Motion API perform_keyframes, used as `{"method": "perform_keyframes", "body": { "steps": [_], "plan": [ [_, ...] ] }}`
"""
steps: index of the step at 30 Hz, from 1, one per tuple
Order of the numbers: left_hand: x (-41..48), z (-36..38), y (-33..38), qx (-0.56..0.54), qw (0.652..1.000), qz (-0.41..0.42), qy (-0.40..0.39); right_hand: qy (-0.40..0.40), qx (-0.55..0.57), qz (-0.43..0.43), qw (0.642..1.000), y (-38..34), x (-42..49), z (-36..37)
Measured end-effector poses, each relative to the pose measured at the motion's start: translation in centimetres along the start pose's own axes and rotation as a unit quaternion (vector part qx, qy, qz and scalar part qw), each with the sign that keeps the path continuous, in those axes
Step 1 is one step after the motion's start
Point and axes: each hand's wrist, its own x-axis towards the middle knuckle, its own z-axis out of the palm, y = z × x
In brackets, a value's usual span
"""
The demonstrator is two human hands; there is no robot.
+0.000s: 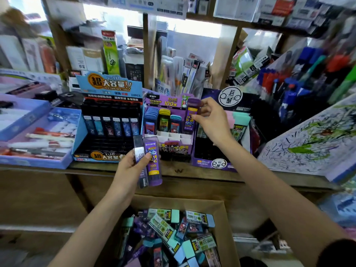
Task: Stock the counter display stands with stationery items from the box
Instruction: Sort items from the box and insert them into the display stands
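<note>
Item: stationery restock at the desk (192,177), in progress. The left grip (131,167) is grasping two cases side by side, upright, above the desk's front edge: a purple lead case (153,162) with a yellow label and a dark slim case (139,151) just beside it. The right grip (210,116) is pinching a second purple case (191,114) by its side, holding it upright at the right end of the back row of the purple display stand (165,102). In that row a blue case (151,120), a yellow-capped case (164,120) and a teal-capped case (175,122) are standing, the teal one just beside the held case. The stand is sitting near the middle of the desk's front edge, between a blue display stand (107,87) of dark cases and a dark purple stand (212,162). A lavender tray (38,163) of pens is lying toward the desk's left end. The cardboard box (225,218) is sitting below the desk's front edge, holding a loose heap of mint, blue and purple cases.
</note>
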Motion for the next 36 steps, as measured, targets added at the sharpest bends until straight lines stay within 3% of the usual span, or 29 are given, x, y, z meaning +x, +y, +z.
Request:
{"method": "perform_keyframes", "body": {
  "steps": [4,8,15,19,22,25,28,34,36],
  "plan": [
    [0.4,-0.3,0.0,-0.010,1.000,-0.006,-0.004,0.007,-0.108,-0.015,0.994,1.5,1.1,1.0],
    [0.8,-0.6,0.0,-0.014,1.000,-0.014,-0.002,0.011,-0.290,-0.062,0.955,2.4,1.4,1.6],
    [1.2,-0.5,0.4,-0.010,1.000,-0.014,0.004,0.023,-0.332,-0.065,0.941,2.2,1.2,2.1],
    [1.3,-0.1,0.7,-0.015,1.000,-0.013,-0.002,0.002,-0.284,-0.067,0.957,0.7,-0.1,1.9],
    [1.3,0.6,1.2,-0.025,1.000,-0.008,-0.004,-0.047,-0.180,-0.084,0.979,-0.8,-3.1,2.3],
    [1.4,1.4,1.8,-0.056,0.998,0.009,0.008,-0.178,-0.046,0.018,0.983,-1.5,-6.9,3.3],
    [1.4,1.8,2.0,-0.069,0.997,0.014,0.020,-0.280,0.080,0.134,0.947,-1.4,-9.8,4.6],
    [1.5,1.2,1.4,-0.057,0.998,0.033,0.011,-0.198,0.184,0.158,0.950,-0.9,-11.0,4.4],
    [1.6,0.7,1.2,-0.039,0.999,0.038,0.003,-0.146,0.154,0.130,0.969,-0.8,-10.5,3.6]
  ]
}}
